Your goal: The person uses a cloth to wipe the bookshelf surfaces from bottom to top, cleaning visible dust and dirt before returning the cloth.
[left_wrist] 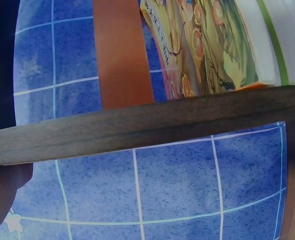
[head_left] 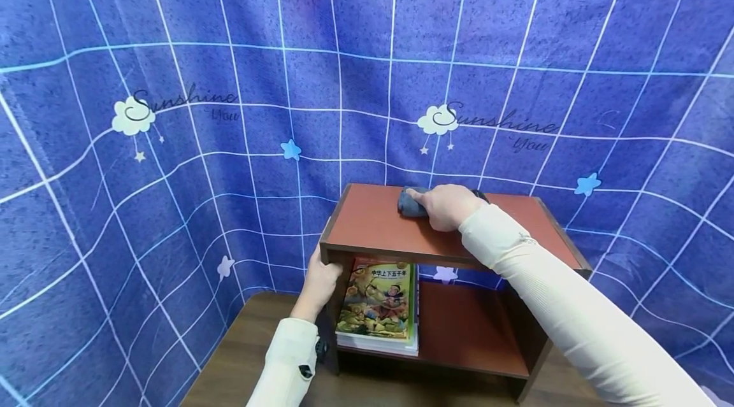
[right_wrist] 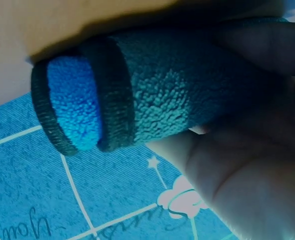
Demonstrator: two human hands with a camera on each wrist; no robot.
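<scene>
A small wooden shelf (head_left: 367, 228) with a reddish-brown top stands on the table. On that top, my right hand (head_left: 450, 206) holds a folded grey-blue cloth (head_left: 410, 203), its index finger stretched along it. The right wrist view shows the fuzzy cloth (right_wrist: 157, 105) rolled up with dark stitched edges, and my palm and fingers (right_wrist: 227, 170) wrap around it. My left hand (head_left: 321, 279) grips the shelf's left side panel near the upper corner. In the left wrist view, part of that hand (left_wrist: 5, 192) touches the dark panel edge (left_wrist: 137, 127); its other fingers are hidden.
Several books stand in the shelf's left part, a colourful illustrated cover (head_left: 378, 299) facing out. Beside them lies the reddish lower board (head_left: 464, 324). A brown wooden table (head_left: 252, 337) is underneath. A blue gridded curtain (head_left: 355, 88) hangs close behind and to the left.
</scene>
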